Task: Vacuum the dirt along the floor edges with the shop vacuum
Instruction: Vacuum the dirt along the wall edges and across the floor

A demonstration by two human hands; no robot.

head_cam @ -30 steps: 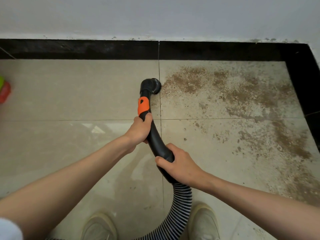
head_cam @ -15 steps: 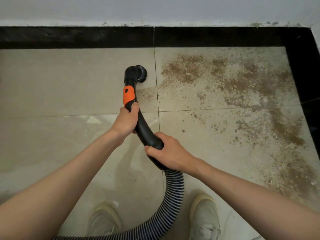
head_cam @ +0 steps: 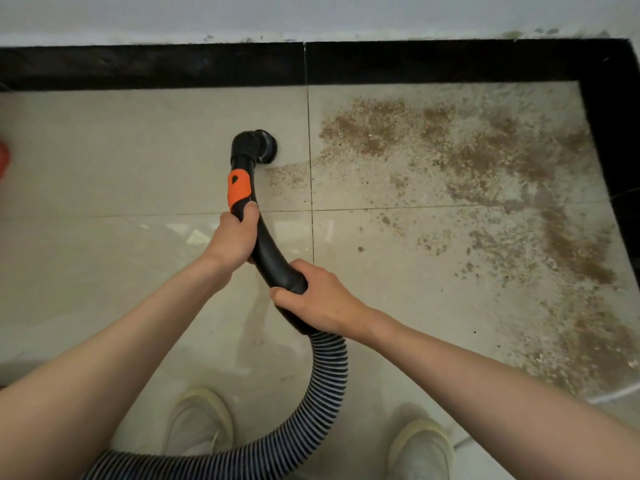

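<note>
Both hands hold the curved black plastic vacuum wand [head_cam: 268, 251] over the glossy beige tiled floor [head_cam: 104, 161], its brush head beside the dirt.

The left hand [head_cam: 232, 239] is wrapped round the wand just below its orange band [head_cam: 238, 188], thumb on top; the right hand [head_cam: 320, 299] clasps the lower bend where the ribbed black-and-grey striped hose [head_cam: 327, 382] joins, so each grip is closed on the wand; the round black bristle brush head [head_cam: 265, 147] rests on the tile just left of a grout line, near the black skirting strip [head_cam: 156, 65] under the white wall [head_cam: 311, 15]; brown gritty dirt [head_cam: 450, 150] spreads to its right, thick toward the corner and down the right-hand edge; the hose loops back between two pale canvas shoes [head_cam: 197, 420]; a red object [head_cam: 3, 161] shows at the left margin, too cropped to identify.
</note>
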